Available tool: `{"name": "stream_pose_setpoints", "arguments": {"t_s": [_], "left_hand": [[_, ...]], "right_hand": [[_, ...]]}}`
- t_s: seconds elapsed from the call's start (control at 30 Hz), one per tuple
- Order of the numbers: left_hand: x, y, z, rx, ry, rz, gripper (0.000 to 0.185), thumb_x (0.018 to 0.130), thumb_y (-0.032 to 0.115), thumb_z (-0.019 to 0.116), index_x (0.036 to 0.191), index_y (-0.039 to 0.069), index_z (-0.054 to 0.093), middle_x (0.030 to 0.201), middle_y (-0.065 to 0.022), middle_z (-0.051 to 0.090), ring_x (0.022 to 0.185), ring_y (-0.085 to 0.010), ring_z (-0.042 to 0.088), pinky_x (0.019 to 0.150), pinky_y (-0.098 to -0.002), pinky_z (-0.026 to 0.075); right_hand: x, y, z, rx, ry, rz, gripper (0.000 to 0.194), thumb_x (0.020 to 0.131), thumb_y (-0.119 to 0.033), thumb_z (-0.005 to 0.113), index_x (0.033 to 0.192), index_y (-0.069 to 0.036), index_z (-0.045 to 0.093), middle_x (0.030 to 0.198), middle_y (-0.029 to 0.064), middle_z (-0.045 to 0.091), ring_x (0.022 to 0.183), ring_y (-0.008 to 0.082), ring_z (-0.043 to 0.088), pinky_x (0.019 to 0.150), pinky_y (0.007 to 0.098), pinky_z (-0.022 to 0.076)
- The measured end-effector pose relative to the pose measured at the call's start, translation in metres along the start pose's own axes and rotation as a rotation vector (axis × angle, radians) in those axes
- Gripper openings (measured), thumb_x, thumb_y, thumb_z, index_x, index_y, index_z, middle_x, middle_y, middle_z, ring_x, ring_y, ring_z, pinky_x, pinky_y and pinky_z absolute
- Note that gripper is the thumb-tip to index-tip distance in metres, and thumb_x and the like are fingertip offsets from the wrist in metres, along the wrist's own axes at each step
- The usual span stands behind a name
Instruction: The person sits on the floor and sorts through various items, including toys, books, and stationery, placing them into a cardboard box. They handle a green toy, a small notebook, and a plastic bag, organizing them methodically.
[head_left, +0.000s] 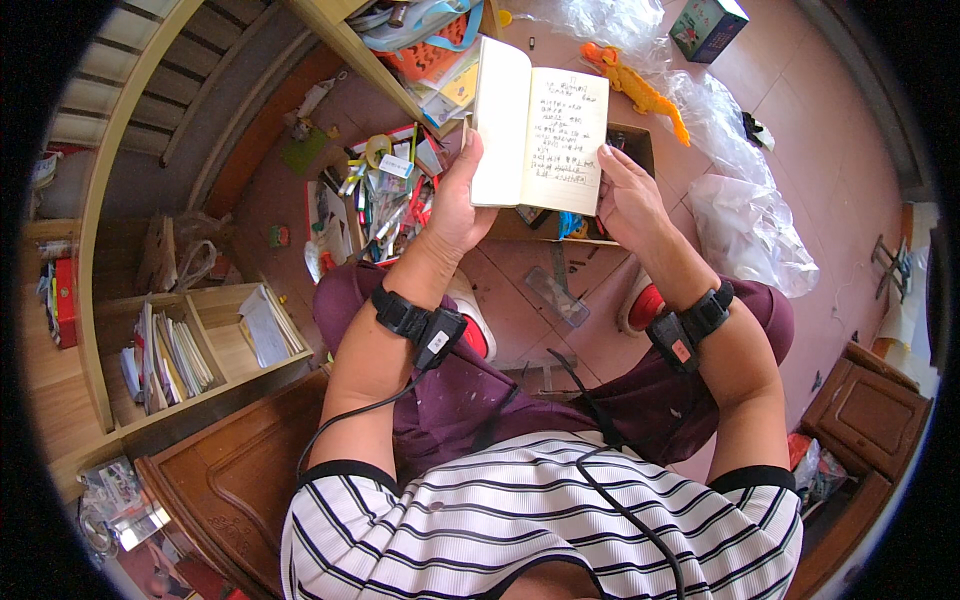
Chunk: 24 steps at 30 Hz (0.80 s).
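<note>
An open notebook (562, 195) is held up before me. Its left page is blank and the right one bears handwriting. My left hand (459, 199) grips the lower left edge, thumb on the outer side. My right hand (631, 191) holds the right edge, its thumb near the page's rim. Under and behind the notebook, a cardboard box (641, 146) stands on the floor, partly hidden. Left of my left hand lies a heap of pens and markers (386, 202) with other small items.
Clear plastic sheeting (742, 232) and an orange toy crocodile (637, 84) lie at the upper right, near a dark green box (705, 30). A transparent plastic case (556, 296) lies between my feet. A wooden shelf unit (206, 330) with papers stands at the left, a wooden cabinet (866, 409) at the right.
</note>
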<state>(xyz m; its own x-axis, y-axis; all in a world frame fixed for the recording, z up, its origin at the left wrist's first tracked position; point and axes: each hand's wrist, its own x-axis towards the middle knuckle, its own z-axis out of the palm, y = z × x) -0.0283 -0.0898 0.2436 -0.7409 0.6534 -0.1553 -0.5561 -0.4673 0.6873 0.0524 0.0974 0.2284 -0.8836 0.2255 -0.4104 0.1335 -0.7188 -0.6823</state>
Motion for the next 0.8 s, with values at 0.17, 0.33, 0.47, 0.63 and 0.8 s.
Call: {"name": "stream_pose_setpoints", "arguments": {"t_s": [0.17, 0.33, 0.47, 0.63, 0.8], "left_hand": [[0.0001, -0.0007, 0.0010, 0.046, 0.002, 0.017, 0.060, 0.097, 0.048, 0.039, 0.138, 0.004, 0.037, 0.135, -0.0085, 0.049, 0.123, -0.0205, 0.046, 0.103, -0.0363, 0.035], [0.0005, -0.0015, 0.0008, 0.065, 0.012, 0.021, 0.062, 0.097, 0.050, 0.037, 0.139, 0.004, 0.037, 0.135, -0.0087, 0.048, 0.123, -0.0215, 0.046, 0.103, -0.0370, 0.034], [0.0010, -0.0018, -0.0001, 0.056, 0.011, 0.025, 0.062, 0.097, 0.050, 0.037, 0.139, 0.004, 0.037, 0.136, -0.0087, 0.048, 0.123, -0.0214, 0.046, 0.103, -0.0372, 0.034], [0.0007, -0.0020, -0.0001, 0.060, 0.007, 0.030, 0.062, 0.097, 0.049, 0.037, 0.139, 0.004, 0.036, 0.136, -0.0087, 0.048, 0.124, -0.0215, 0.046, 0.104, -0.0375, 0.034], [0.0006, -0.0018, -0.0004, 0.065, 0.016, 0.018, 0.062, 0.097, 0.049, 0.037, 0.140, 0.004, 0.036, 0.136, -0.0089, 0.047, 0.124, -0.0217, 0.046, 0.104, -0.0375, 0.033]], "right_hand": [[-0.0013, -0.0007, 0.0023, 0.000, 0.030, 0.002, 0.028, 0.100, -0.020, 0.044, 0.117, 0.001, 0.052, 0.111, 0.0113, 0.061, 0.097, 0.0185, 0.062, 0.084, 0.0342, 0.0543], [-0.0022, -0.0019, 0.0036, -0.009, 0.011, 0.001, 0.028, 0.100, -0.020, 0.043, 0.117, 0.001, 0.052, 0.111, 0.0113, 0.061, 0.098, 0.0186, 0.062, 0.085, 0.0344, 0.0540], [-0.0038, -0.0024, 0.0042, -0.021, 0.027, -0.003, 0.029, 0.100, -0.019, 0.043, 0.118, 0.002, 0.051, 0.112, 0.0117, 0.061, 0.099, 0.0189, 0.062, 0.086, 0.0348, 0.0537], [-0.0032, -0.0022, 0.0044, 0.007, 0.004, -0.008, 0.028, 0.100, -0.018, 0.044, 0.118, 0.002, 0.051, 0.112, 0.0121, 0.061, 0.099, 0.0192, 0.062, 0.086, 0.0349, 0.0535], [-0.0019, -0.0015, 0.0028, 0.016, -0.003, -0.006, 0.028, 0.099, -0.018, 0.044, 0.118, 0.002, 0.052, 0.113, 0.0122, 0.061, 0.098, 0.0193, 0.062, 0.086, 0.0344, 0.0534]]}}
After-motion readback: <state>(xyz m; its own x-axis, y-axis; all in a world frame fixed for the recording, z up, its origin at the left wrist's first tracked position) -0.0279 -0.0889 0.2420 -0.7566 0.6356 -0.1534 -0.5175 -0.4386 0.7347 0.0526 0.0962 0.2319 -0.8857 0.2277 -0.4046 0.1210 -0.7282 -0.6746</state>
